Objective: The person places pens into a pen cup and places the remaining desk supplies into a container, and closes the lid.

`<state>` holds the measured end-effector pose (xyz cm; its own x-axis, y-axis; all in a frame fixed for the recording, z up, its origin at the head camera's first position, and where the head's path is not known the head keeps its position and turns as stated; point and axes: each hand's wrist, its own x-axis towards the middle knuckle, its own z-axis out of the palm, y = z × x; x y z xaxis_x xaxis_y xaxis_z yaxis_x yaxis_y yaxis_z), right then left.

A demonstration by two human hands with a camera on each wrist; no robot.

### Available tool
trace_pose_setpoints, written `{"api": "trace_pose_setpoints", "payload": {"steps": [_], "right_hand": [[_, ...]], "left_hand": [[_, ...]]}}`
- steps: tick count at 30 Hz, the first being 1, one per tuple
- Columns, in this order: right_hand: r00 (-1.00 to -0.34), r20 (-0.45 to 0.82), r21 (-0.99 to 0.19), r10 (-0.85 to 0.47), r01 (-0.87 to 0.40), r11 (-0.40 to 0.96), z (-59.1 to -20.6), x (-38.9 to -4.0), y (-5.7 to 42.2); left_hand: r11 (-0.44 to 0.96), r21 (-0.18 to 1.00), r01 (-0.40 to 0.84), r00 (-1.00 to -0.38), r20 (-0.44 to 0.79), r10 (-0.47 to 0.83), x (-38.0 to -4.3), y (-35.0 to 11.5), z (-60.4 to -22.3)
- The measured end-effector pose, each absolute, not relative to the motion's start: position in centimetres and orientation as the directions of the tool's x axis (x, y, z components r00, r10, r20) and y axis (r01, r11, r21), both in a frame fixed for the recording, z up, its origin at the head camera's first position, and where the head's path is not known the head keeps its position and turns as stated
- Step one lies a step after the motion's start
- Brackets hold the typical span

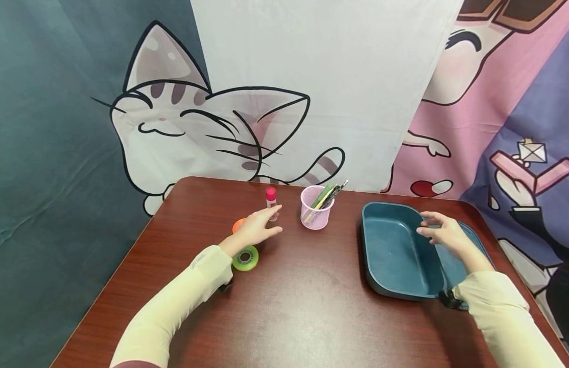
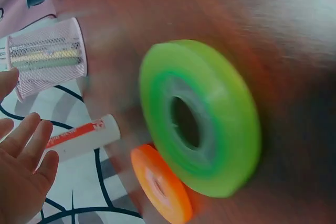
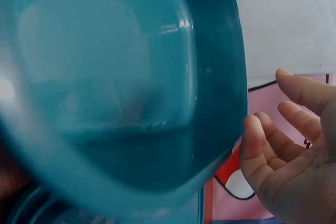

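My left hand (image 1: 254, 228) reaches over the table with fingers spread and holds nothing. Just beyond its fingers stands a glue stick (image 1: 271, 196) with a red cap, partly hidden by them in the head view. Under the wrist lie a green tape roll (image 2: 236, 129) and a smaller orange tape roll (image 2: 170, 195), side by side in the left wrist view. My right hand (image 1: 444, 235) hovers at the right rim of a deep teal box (image 1: 372, 266), fingers loosely bent. In the right wrist view its fingertips (image 3: 252, 129) are close to the rim; whether they touch I cannot tell.
A pink mesh pen cup (image 1: 314, 220) with several pencils (image 1: 329, 196) stands between the glue stick and the box. A flat teal lid (image 1: 452, 268) lies right of the box, partly beneath my right arm. Behind the brown table (image 1: 293, 306) hangs a cartoon cloth (image 1: 358, 66).
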<state>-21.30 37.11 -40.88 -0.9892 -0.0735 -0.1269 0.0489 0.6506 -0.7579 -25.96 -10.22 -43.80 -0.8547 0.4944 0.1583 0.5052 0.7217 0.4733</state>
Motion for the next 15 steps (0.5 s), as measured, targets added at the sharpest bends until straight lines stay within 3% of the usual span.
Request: {"api": "trace_pose_setpoints", "payload": {"steps": [15], "right_hand": [[-0.985,-0.167,-0.710,-0.030,0.100,0.697,-41.8,-20.1,38.9]], "left_hand": [[0.775,0.338,0.534,-0.835,0.064,0.547,-24.3,-14.0,-44.8]]}}
